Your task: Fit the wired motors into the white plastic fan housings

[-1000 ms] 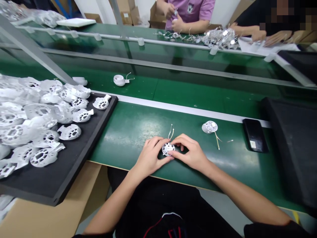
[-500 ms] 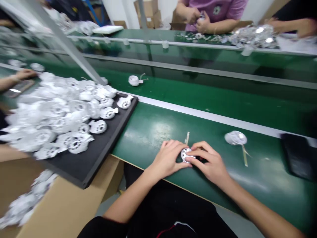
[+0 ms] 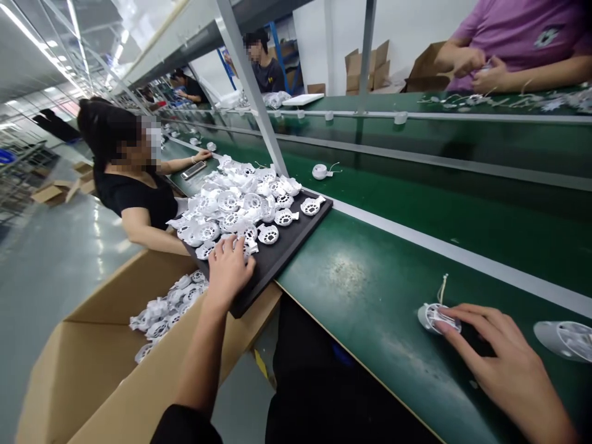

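Observation:
My left hand is over the near edge of the heap of white plastic parts, fingers spread and touching the parts under them; no firm grip shows. Round, with holes and a short tab, these parts lie on a black tray. On the green bench, my right hand has its thumb and fingers closed on a round white plastic housing. A thin pale strip sticks up behind that housing. Just right of my right hand lies another white round housing, cut by the frame's edge.
A large cardboard box with more white parts stands below the tray. One housing with a wire sits on the green belt. A co-worker sits beyond the tray; a metal post rises behind it.
My left hand has left the housing and moved left to the heap on the tray. My right hand stays on the housing. The view has swung left, bringing the co-worker and box into sight.

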### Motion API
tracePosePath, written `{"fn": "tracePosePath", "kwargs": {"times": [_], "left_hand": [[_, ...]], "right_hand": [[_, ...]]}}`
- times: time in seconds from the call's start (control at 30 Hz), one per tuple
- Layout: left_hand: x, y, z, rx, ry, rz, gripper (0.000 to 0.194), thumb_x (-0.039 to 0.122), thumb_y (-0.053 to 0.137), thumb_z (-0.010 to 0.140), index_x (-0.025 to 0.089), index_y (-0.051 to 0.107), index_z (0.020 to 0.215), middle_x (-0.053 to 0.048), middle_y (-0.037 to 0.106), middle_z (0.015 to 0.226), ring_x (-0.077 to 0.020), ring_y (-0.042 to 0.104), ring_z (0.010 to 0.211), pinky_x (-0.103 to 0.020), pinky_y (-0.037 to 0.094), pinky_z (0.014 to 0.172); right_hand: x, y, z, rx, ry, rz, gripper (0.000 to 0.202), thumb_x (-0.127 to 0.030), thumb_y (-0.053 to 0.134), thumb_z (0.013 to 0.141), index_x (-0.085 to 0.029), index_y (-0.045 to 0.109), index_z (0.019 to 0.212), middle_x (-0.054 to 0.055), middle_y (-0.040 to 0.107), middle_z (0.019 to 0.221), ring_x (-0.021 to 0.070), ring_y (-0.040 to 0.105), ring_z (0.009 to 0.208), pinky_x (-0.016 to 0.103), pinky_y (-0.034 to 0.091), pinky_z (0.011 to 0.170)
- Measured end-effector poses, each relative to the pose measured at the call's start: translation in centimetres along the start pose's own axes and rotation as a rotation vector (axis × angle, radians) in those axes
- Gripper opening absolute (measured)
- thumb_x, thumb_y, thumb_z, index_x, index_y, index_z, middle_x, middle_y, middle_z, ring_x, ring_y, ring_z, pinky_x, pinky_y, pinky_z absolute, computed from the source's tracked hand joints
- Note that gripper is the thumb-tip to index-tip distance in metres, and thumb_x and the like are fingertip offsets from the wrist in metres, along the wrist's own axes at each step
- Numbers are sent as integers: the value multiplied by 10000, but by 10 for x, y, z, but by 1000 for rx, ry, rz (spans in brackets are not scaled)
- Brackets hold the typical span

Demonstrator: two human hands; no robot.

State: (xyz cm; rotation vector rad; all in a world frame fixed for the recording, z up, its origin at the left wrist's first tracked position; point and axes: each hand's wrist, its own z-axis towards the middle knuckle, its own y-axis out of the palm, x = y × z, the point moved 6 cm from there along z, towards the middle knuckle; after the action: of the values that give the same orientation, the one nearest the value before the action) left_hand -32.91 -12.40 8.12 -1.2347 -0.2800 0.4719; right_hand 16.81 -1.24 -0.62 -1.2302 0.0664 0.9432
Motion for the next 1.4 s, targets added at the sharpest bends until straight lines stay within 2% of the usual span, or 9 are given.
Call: {"fn": "tracePosePath", "kwargs": {"times": [0.17, 0.3, 0.4, 0.5, 0.6, 0.7, 0.83, 1.07, 1.4], "left_hand": [[-54, 14, -21, -70, 86, 42, 470, 344, 557, 953, 194, 601, 1397, -194, 599, 1315, -420, 505, 1325, -599, 438, 1106], [-40, -14, -37, 112, 6, -220, 492, 464, 676, 904, 206, 660, 1323, -148, 532, 1241, -341, 612, 1148, -507, 531, 1063], [32, -35, -56, 299, 33, -415, 538, 396, 719, 906, 264, 607, 1415, -126, 470, 1328, -322, 588, 1207, -494, 515, 1106], [154, -33, -87, 208, 323, -711, 733, 337, 762, 899, 310, 437, 1556, -127, 486, 1318, -318, 563, 1231, -477, 537, 1068], [262, -32, -123, 167, 645, -939, 830, 338, 745, 930, 282, 302, 1631, -140, 513, 1240, -300, 573, 1152, -462, 555, 1008], [309, -32, -133, 325, 717, -1027, 781, 292, 726, 950, 205, 338, 1623, -134, 511, 1174, -278, 566, 1085, -436, 550, 969], [312, -23, -116, 327, 743, -1027, 870, 324, 756, 927, 215, 282, 1648, -140, 520, 1217, -283, 554, 1106, -433, 529, 957], [307, 33, -92, -367, 684, -902, 1156, 275, 786, 860, 282, -19, 1691, -116, 622, 1355, -333, 518, 1224, -543, 375, 1096], [313, 43, -96, -438, 693, -908, 1200, 189, 763, 822, 259, -61, 1691, -103, 638, 1379, -334, 511, 1266, -540, 311, 1154]], "right_hand": [[-1, 3, 4, -28, -9, 51, 376, -622, 600, 968, -336, 742, 1167, 69, 687, 1177, 311, 668, 1029, 435, 520, 780], [-25, -2, 10, -30, -3, 93, 251, -474, 638, 994, -328, 733, 1174, 80, 671, 1190, 312, 654, 1085, 475, 522, 898], [-47, -17, 10, 70, -68, 140, 291, -290, 680, 981, -322, 699, 1270, 86, 671, 1187, 282, 665, 1069, 469, 537, 943], [-63, -24, 6, 71, -136, 277, 473, -219, 689, 973, -328, 589, 1422, 75, 700, 1141, 231, 683, 954, 396, 588, 823], [-68, -27, 3, 20, -118, 371, 654, -396, 781, 919, -298, 513, 1508, 100, 696, 1196, 243, 693, 946, 393, 620, 777], [-72, -39, 4, 69, -104, 351, 760, -486, 875, 807, -269, 566, 1467, 117, 682, 1271, 279, 704, 1045, 434, 626, 877], [-68, -47, 10, 90, -20, 266, 638, -396, 860, 839, -275, 605, 1411, 89, 708, 1270, 267, 713, 1098, 427, 614, 947], [-51, -24, 23, -22, 63, 136, 465, -399, 802, 872, -228, 660, 1281, 76, 755, 1146, 265, 709, 1063, 439, 598, 943], [-42, -11, 24, -174, 74, 105, 457, -427, 793, 906, -239, 661, 1301, 66, 748, 1207, 255, 669, 1112, 422, 565, 977]]}}
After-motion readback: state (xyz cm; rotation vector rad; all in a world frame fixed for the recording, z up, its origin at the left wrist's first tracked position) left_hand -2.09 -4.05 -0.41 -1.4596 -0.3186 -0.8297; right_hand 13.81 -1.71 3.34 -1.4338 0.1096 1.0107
